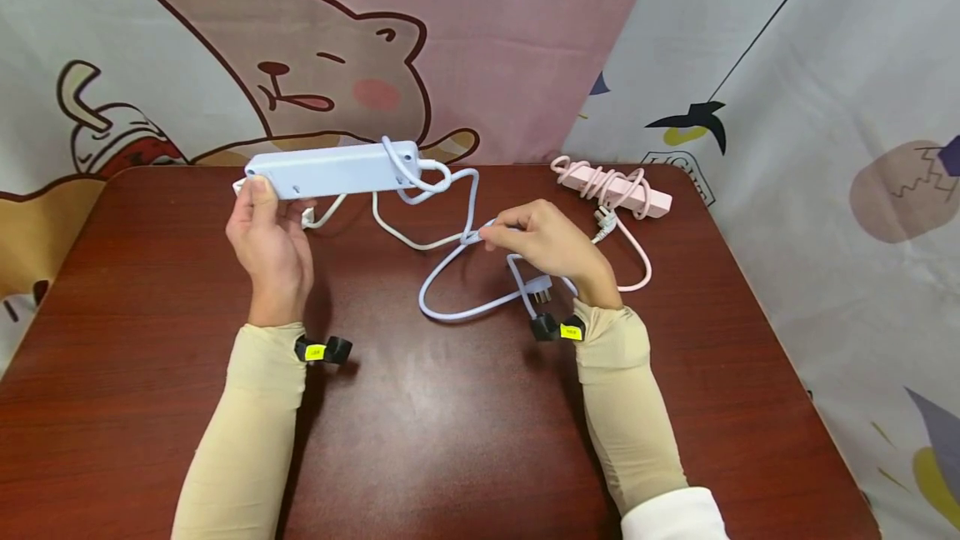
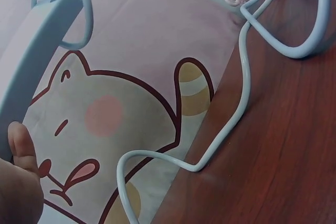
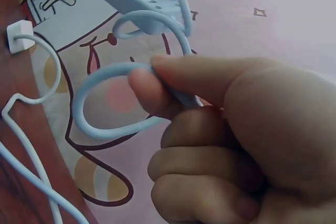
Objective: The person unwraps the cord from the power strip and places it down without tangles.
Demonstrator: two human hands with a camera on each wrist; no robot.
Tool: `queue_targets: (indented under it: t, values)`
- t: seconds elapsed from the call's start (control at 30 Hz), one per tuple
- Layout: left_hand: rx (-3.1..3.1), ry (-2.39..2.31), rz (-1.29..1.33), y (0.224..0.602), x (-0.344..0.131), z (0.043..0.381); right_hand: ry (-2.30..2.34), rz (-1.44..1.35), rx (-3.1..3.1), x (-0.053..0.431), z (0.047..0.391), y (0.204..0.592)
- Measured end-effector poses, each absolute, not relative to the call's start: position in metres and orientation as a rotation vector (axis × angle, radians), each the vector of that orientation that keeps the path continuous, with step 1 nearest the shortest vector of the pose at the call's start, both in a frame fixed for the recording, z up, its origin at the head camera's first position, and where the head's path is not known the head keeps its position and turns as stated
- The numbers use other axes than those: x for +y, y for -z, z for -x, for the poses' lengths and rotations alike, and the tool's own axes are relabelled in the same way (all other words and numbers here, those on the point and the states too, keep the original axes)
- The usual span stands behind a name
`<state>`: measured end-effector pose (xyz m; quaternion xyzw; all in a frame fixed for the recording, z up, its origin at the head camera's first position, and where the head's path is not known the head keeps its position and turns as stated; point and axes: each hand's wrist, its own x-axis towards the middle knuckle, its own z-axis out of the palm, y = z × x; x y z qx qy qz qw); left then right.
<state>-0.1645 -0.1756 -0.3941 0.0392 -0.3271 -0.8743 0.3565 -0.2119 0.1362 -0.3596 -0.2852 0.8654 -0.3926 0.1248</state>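
My left hand holds a pale blue power strip up by its left end, thumb on the face toward me. A turn of its pale blue cord loops around the strip's right end. With thumb and forefinger, my right hand pinches the cord to the right of the strip; the other fingers are curled, as the right wrist view shows. The cord's three-pin plug hangs below that hand. In the left wrist view, the thumb lies against the strip.
A white cable with a white block at its end lies behind the left hand, crossing under the blue cord. At the back right is a pink power strip wrapped in its own cord, its plug beside it. A cartoon curtain borders the brown table.
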Motion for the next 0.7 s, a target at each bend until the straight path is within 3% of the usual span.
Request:
queue_targets:
  t: [0.7]
  values:
    - [-1.065,2.062,-0.102,0.396,-0.181,0.166,1.753,0.366,2.500,0.158,0.212,0.346]
